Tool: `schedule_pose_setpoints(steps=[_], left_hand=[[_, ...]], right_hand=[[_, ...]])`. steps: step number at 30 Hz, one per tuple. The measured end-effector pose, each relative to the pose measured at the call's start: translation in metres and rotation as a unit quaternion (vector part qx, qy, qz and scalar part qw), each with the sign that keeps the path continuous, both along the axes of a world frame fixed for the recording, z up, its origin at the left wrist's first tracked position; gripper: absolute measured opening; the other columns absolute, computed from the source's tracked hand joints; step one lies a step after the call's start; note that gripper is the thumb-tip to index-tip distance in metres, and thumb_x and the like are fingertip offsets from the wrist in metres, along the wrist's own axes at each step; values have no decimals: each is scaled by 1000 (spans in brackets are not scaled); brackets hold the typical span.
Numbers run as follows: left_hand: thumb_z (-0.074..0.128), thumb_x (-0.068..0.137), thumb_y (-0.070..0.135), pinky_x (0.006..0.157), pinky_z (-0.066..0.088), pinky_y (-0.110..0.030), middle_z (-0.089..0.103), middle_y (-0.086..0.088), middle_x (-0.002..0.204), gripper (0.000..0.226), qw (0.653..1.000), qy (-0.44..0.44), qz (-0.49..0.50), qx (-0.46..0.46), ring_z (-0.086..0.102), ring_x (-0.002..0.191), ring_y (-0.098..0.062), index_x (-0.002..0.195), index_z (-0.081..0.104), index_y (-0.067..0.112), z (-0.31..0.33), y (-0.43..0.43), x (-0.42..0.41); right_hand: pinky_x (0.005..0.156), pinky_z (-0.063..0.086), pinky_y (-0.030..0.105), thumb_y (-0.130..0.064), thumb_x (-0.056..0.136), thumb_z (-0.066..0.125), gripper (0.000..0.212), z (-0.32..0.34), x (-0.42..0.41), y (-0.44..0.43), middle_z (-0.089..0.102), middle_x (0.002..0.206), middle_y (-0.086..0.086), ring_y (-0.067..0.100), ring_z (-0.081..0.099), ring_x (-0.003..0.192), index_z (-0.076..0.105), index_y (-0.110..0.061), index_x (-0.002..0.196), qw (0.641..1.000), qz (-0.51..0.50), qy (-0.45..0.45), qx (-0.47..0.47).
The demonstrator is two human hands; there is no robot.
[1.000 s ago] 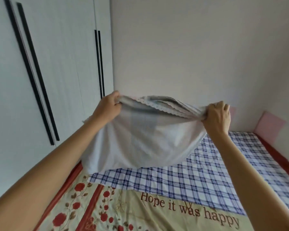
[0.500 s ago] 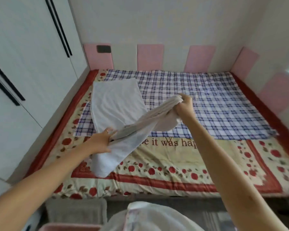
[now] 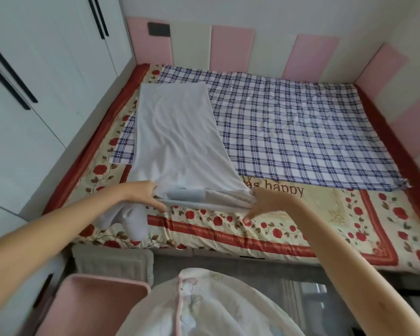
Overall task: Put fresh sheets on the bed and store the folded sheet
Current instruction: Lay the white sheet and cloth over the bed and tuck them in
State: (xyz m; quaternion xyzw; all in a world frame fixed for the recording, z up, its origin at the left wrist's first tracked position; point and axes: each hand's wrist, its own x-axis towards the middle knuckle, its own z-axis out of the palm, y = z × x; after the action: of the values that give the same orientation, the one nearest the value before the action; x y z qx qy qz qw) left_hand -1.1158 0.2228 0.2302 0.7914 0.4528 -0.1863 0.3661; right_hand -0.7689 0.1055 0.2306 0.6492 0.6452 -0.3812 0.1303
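Wardrobe (image 3: pixel 34 93) doors on the left, pink bin (image 3: pixel 95 306) down at the near left. Left hand (image 3: pixel 141 195) grips the near left corner of the white sheet (image 3: pixel 177 146), with a bunch of it drooping over the bed's near edge. The rest lies as a long folded strip on the bed's left half, reaching far over the plaid sheet (image 3: pixel 301 132). Right hand (image 3: pixel 264 202) is at the strip's near right corner, fingers stretched out. Honestly can't tell if it's pinching or just touching. Floral bedcover (image 3: pixel 325 214) lies under it all.
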Motion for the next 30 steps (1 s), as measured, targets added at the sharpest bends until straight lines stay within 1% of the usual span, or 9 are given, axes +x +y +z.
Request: schedule_pose_setpoints(steps=[3, 5, 10, 16, 18, 21, 24, 27, 30], left_hand=[[75, 73, 36, 53, 36, -20, 50, 1, 72, 35, 993, 93, -71, 13, 45, 60, -11, 83, 53, 12, -7, -17, 6], [63, 82, 21, 48, 34, -19, 49, 2, 69, 13, 976, 166, -115, 86, 44, 57, -10, 83, 53, 13, -8, -27, 14], [54, 87, 13, 55, 38, -23, 50, 3, 79, 11, 904, 233, -134, 332, 47, 70, -14, 97, 57, 16, 18, -24, 18], [66, 79, 17, 78, 47, -37, 61, -12, 99, 21, 909, 3, 34, 414, 55, 98, -30, 96, 65, 5, 33, 30, -13], [62, 82, 18, 78, 46, -35, 66, -13, 98, 19, 921, -21, 87, 379, 60, 92, -30, 94, 66, 4, 42, 48, -14], [50, 86, 9, 59, 40, -32, 62, -18, 77, 17, 941, -28, 163, 294, 56, 72, -29, 71, 55, 5, 62, 70, -12], [52, 84, 9, 54, 35, -28, 52, -8, 68, 11, 958, -81, 204, 183, 48, 67, -21, 74, 53, 5, 65, 77, -23], [53, 71, 32, 60, 37, -24, 52, -10, 80, 29, 992, -37, 118, -27, 44, 67, -16, 88, 56, 8, 67, 66, -44], [56, 83, 53, 80, 45, -26, 57, -6, 104, 52, 981, 88, 72, -159, 55, 93, -18, 114, 55, 12, 69, 53, -56]], right_hand=[[86, 47, 25, -34, 73, 77, 44, -26, -14, -3, 59, 91, -1, 15, 54, 84, 51, -14, 103, 984, 90, -148, -51], [82, 50, 26, -22, 83, 63, 16, -42, -21, -5, 52, 73, -3, 15, 54, 73, 51, -13, 79, 968, 114, -221, -30], [57, 46, 14, -9, 91, 45, 19, -10, -21, 12, 47, 65, -4, 7, 45, 58, 48, -12, 72, 975, 52, -211, 38], [54, 41, 27, -13, 90, 49, 22, 46, -30, 53, 51, 63, -2, 17, 50, 62, 48, -14, 68, 945, -213, -25, 247], [45, 41, 24, -12, 91, 47, 26, 61, -38, 61, 53, 60, 2, 14, 49, 53, 51, -12, 66, 907, -308, 98, 270], [33, 35, 17, -12, 91, 47, 24, 81, -55, 67, 50, 54, 7, 15, 44, 44, 52, -10, 68, 863, -362, 211, 283], [40, 40, 18, -9, 91, 46, 18, 80, -64, 63, 54, 58, 5, 13, 51, 47, 54, -13, 75, 869, -340, 244, 265], [66, 53, 27, -30, 97, 47, 27, 69, -61, 56, 63, 82, 10, 16, 61, 71, 57, -6, 91, 937, -258, 214, 99], [56, 49, 15, -45, 95, 46, 40, 72, -60, 53, 68, 75, 4, 6, 65, 62, 55, -6, 92, 955, -207, 153, -144]])
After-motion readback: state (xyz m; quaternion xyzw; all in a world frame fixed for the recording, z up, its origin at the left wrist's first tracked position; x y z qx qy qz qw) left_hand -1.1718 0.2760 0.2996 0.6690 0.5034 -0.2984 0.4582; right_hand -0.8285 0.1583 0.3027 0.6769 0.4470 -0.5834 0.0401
